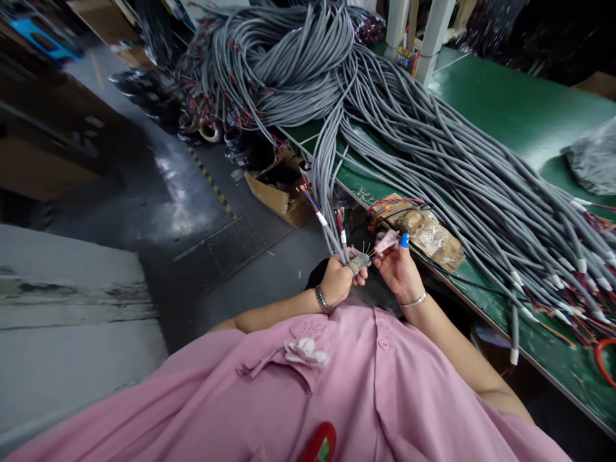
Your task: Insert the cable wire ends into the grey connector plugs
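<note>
Wrapped round a few grey cables is my left hand, closed, its thumb in a grey cover. The cables hang down over the table edge into it. Thin coloured wires fan out of a cable end just past that thumb. My right hand pinches at these wires from the other side, a blue cover on its thumb and a pale pink one on a finger. Two other stripped cable ends with white tape stick up beside the left hand. Fingers hide the exact pinch point.
A large bundle of grey cables runs along the green table. A tape-wrapped block lies near the table's edge, beyond my right hand. An open cardboard box stands on the floor. Clear plastic lies at right.
</note>
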`<action>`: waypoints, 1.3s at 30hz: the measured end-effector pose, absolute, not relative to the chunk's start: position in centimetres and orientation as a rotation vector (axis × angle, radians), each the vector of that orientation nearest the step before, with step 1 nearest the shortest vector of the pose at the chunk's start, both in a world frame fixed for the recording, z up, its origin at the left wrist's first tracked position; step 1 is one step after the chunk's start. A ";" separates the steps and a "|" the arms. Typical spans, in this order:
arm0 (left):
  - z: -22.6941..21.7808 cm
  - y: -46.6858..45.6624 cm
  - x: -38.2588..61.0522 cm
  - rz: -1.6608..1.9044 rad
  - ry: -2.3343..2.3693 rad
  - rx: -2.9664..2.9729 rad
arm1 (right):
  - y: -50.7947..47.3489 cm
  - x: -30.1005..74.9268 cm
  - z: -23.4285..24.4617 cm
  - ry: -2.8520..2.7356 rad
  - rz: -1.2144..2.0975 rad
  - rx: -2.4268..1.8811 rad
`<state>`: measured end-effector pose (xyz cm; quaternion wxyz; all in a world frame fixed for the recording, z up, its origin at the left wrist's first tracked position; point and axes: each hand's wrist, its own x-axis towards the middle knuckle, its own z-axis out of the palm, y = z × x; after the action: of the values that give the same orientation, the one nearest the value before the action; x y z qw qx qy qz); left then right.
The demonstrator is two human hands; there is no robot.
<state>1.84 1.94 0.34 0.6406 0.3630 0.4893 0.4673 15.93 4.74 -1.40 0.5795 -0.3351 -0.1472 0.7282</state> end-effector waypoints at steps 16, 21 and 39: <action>-0.6 0.8 0.2 0.978 1.101 1.030 | 3.5 17.7 -0.3 -0.890 1.903 -0.978; 0.0 1.0 0.2 0.839 1.074 1.083 | 3.2 17.3 0.1 -0.955 1.817 -0.978; -1.3 2.0 0.9 0.918 1.057 0.891 | 1.1 16.1 0.0 -0.839 1.648 -0.952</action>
<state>0.86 2.05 -1.35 0.6751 0.3961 0.4698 0.4082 16.15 1.14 0.02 0.5062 -0.3947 -0.3480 0.6833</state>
